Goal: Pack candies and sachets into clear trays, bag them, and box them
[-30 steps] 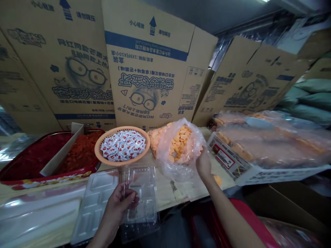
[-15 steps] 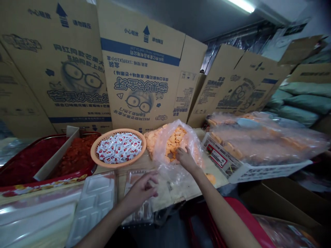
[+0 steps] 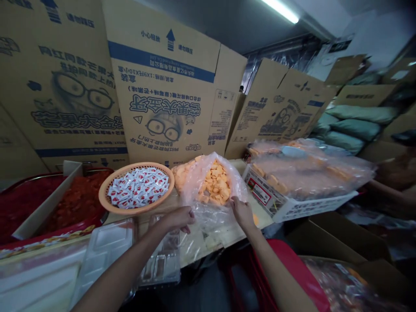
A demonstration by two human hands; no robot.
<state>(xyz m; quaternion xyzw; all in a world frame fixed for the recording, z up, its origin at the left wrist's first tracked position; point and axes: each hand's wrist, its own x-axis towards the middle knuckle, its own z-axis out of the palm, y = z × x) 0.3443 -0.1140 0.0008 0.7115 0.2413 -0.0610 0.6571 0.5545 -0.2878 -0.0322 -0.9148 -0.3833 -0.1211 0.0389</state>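
Observation:
A clear plastic bag (image 3: pixel 208 212) full of orange cubes (image 3: pixel 217 187) sits open on the table in the middle of the head view. My left hand (image 3: pixel 178 218) grips the bag's near left edge with curled fingers. My right hand (image 3: pixel 242 213) holds the bag's right edge at its mouth. Just below my left hand lies a clear compartment tray (image 3: pixel 160 262), with a white tray (image 3: pixel 104 247) to its left.
An orange basket (image 3: pixel 107 200) of white-red sachets stands left of the bag. A red tray (image 3: pixel 48 232) of dark red food is at far left, a white crate (image 3: pixel 292 208) of wrapped packs at right. Cardboard boxes (image 3: pixel 169 86) wall the back. Another person's arm (image 3: pixel 393 190) is at far right.
My left hand left the clear tray and moved up right to the bag's edge. My right hand came out of the bag's mouth to its right rim. The view swung right.

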